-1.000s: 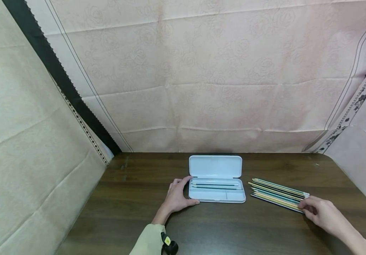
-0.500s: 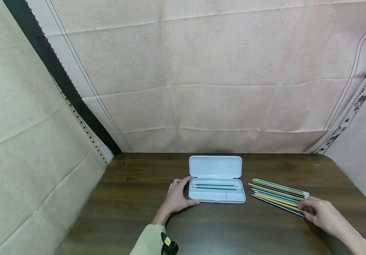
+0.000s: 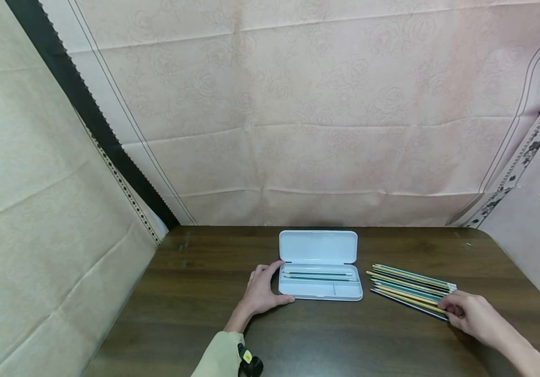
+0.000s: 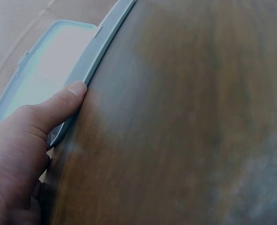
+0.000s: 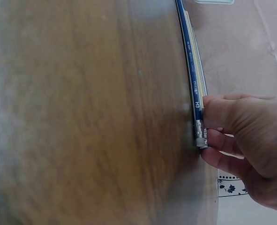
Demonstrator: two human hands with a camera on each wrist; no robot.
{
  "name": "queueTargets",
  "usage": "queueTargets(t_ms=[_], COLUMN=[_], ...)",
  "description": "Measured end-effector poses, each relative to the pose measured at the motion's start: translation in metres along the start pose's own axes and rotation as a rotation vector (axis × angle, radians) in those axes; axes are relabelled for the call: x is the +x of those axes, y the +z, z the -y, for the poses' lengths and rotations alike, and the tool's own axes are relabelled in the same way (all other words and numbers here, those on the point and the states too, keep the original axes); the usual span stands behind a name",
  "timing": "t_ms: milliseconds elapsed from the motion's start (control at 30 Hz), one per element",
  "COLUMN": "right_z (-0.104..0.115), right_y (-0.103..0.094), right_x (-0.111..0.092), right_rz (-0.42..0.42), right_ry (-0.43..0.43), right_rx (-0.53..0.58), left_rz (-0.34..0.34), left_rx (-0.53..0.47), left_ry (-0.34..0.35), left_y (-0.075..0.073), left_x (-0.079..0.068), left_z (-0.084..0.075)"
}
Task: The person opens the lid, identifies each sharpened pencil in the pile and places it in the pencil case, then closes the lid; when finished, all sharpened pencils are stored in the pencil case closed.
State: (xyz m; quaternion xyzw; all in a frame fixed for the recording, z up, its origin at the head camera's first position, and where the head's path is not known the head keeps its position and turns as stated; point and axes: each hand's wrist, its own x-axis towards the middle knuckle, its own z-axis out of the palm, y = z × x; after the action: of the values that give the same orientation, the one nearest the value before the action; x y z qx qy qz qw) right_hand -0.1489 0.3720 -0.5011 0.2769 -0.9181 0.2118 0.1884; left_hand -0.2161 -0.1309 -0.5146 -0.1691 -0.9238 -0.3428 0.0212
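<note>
The loose pencils lie side by side on the table, just right of the case and a little fanned, their sharpened ends toward it and their eraser ends toward me. My right hand has its thumb and fingers curled in a nearly closed pinch at those eraser ends; how many pencils it has between the fingertips I cannot tell. The dark blue pencil forms the near edge of the row, at a slight angle to its neighbours. With so many slim barrels touching, I judge that a careless lift could drag a second one along or set the edge pencil rolling toward me. A pinch this far back could also let the points dip or swing. Left of the row stands the pale blue pencil case, its lid laid back, with two pencils in the long back section. My left hand spans the case's left end, thumb against the near edge and fingers round toward the hinge, only part-way open and holding it. Should that hold slacken, a bump could slide the case; should it press too hard, I suppose the light shell might tip. Beyond the table's back edge hangs a creased, pale cloth, far enough from my hands to cause no trouble.
</note>
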Motion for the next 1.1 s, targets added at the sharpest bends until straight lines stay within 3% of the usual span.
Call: queueTargets(t_ms=[467,767,1100], right_z=[0.003,0.012,0.030], right_y=[-0.001,0.006,0.018], right_x=[0.009,0.033,0.062], right_rz=[-0.043,-0.086,-0.068], right_ry=[-0.042,-0.104,-0.126], right_rx=[0.024,0.056,0.079], left_rz=[-0.004,-0.007,-0.006], left_rx=[0.010,0.008,0.002], left_ry=[0.005,0.007,0.004], left_y=[0.001,0.000,0.000], left_x=[0.000,-0.001,-0.002], left_z=[0.001,0.001,-0.001])
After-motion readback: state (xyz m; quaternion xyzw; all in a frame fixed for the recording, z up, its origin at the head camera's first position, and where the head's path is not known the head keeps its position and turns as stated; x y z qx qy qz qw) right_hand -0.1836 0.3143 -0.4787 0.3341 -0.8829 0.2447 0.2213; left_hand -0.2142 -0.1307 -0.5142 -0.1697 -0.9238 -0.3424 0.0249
